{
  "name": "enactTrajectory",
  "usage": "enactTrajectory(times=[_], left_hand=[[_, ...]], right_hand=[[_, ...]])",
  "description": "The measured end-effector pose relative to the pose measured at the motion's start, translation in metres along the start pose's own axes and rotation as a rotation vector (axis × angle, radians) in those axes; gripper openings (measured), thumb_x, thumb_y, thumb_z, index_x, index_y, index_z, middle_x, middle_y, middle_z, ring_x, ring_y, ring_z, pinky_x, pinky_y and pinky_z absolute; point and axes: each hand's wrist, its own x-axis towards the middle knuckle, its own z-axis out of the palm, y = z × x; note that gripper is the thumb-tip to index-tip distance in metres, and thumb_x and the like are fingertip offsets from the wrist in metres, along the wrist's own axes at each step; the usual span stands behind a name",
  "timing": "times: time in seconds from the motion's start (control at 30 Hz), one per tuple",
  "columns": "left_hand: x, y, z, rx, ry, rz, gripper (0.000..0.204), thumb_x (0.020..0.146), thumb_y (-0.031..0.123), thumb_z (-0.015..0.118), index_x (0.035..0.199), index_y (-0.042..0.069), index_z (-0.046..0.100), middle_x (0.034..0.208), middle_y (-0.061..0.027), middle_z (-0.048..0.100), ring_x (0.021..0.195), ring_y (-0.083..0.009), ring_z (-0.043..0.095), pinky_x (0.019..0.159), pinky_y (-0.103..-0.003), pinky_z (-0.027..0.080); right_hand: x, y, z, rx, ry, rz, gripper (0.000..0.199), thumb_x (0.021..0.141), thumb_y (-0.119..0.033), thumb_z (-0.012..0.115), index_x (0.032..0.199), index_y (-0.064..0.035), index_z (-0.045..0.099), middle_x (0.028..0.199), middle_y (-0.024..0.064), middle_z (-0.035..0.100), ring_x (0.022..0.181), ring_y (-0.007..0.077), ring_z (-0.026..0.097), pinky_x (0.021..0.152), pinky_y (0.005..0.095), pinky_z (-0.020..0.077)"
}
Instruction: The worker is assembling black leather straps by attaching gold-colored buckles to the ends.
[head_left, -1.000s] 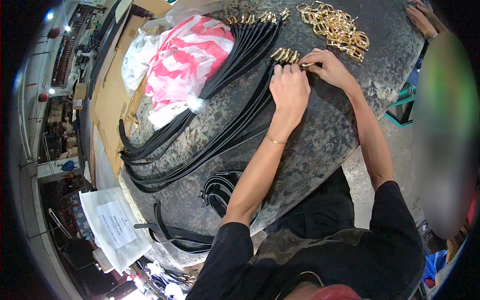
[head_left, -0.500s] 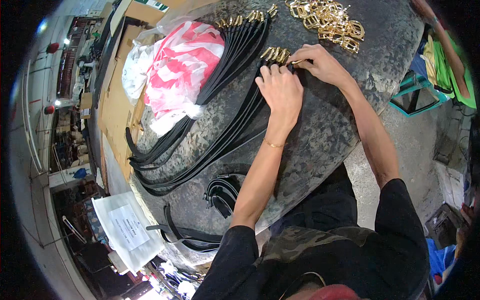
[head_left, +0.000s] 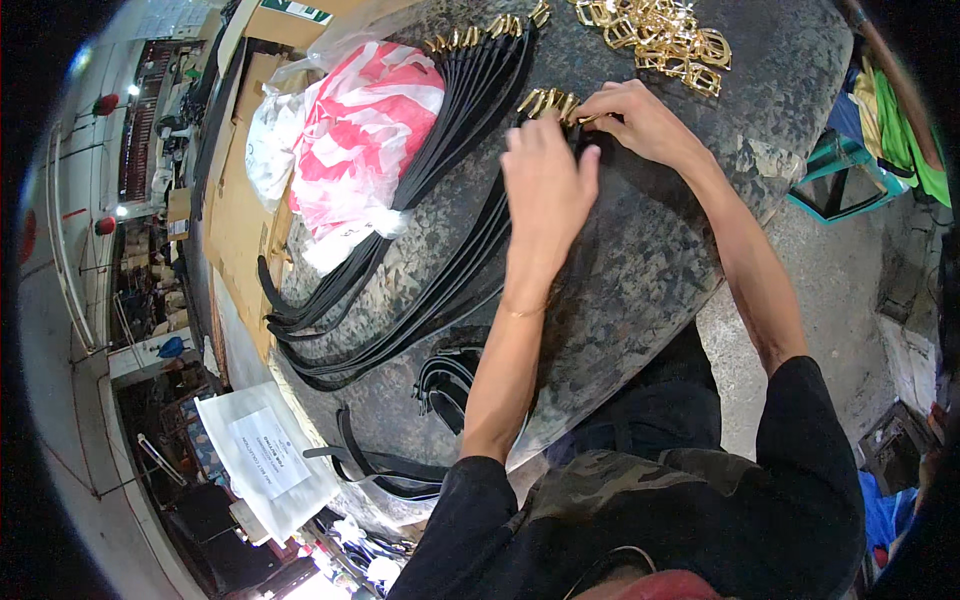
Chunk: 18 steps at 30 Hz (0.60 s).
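Note:
A bundle of black belts (head_left: 440, 268) lies in a long curve on the dark mottled table (head_left: 640, 270), with gold buckles (head_left: 545, 101) lined up at its far end. My right hand (head_left: 645, 122) pinches the gold buckle of the belt at the right side of that row. Over the straps just below the buckles is my left hand (head_left: 548, 185), thumb held apart and no object seen in it; its fingertips partly hide the belts. Farther left, a second bundle of buckled black belts (head_left: 485, 80) passes beneath a pink-and-white plastic bag (head_left: 370, 110).
Loose gold buckles (head_left: 665, 42) are heaped at the table's far side. Nearer me lie coiled black belts (head_left: 445, 385) and a few loose straps (head_left: 390, 468). Cardboard (head_left: 235, 190) and a white labelled packet (head_left: 265, 455) line the left; a teal stool (head_left: 845, 185) stands right.
My left hand has shifted slightly left and turned, its thumb now spread from the fingers. The right hand stays at the buckle row with little movement.

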Motion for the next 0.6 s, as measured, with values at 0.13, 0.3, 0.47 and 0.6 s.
enactTrajectory(times=[0.13, 0.3, 0.47, 0.6], left_hand=[[0.007, -0.041, -0.023, -0.076, 0.075, 0.063, 0.020, 0.082, 0.013, 0.066, 0.100, 0.004, 0.065, 0.094, -0.0129, 0.055, 0.089, -0.0313, 0.051, 0.076, -0.043, 0.042], [0.005, -0.044, -0.004, -0.121, 0.032, 0.090, 0.022, 0.079, 0.015, 0.072, 0.099, 0.005, 0.070, 0.089, -0.0119, 0.055, 0.087, -0.0294, 0.052, 0.078, -0.039, 0.043], [0.008, -0.038, 0.012, -0.077, 0.095, 0.081, 0.020, 0.077, 0.014, 0.073, 0.091, 0.002, 0.067, 0.088, -0.0114, 0.055, 0.088, -0.0301, 0.052, 0.075, -0.041, 0.043], [0.001, -0.036, 0.024, -0.082, 0.116, 0.051, 0.020, 0.076, 0.010, 0.070, 0.093, 0.001, 0.065, 0.086, -0.0117, 0.055, 0.088, -0.0313, 0.053, 0.075, -0.042, 0.043]], right_hand=[[0.001, -0.002, 0.001, -0.025, 0.040, -0.005, 0.017, 0.082, -0.008, 0.068, 0.098, -0.0028, 0.071, 0.083, 0.0116, 0.066, 0.080, 0.0279, 0.059, 0.072, 0.0403, 0.0487], [0.003, -0.008, 0.000, -0.074, 0.107, -0.039, 0.016, 0.081, -0.008, 0.068, 0.095, -0.0007, 0.070, 0.082, 0.0110, 0.065, 0.083, 0.0286, 0.058, 0.076, 0.0405, 0.0477], [0.003, -0.016, -0.001, -0.051, 0.030, 0.043, 0.026, 0.080, -0.007, 0.069, 0.105, -0.0044, 0.067, 0.096, 0.0087, 0.065, 0.092, 0.0281, 0.060, 0.082, 0.0397, 0.0486], [0.001, -0.022, 0.009, -0.124, 0.172, 0.002, 0.033, 0.080, -0.005, 0.068, 0.112, -0.0134, 0.067, 0.119, 0.0068, 0.060, 0.104, 0.0268, 0.059, 0.091, 0.0404, 0.0458]])
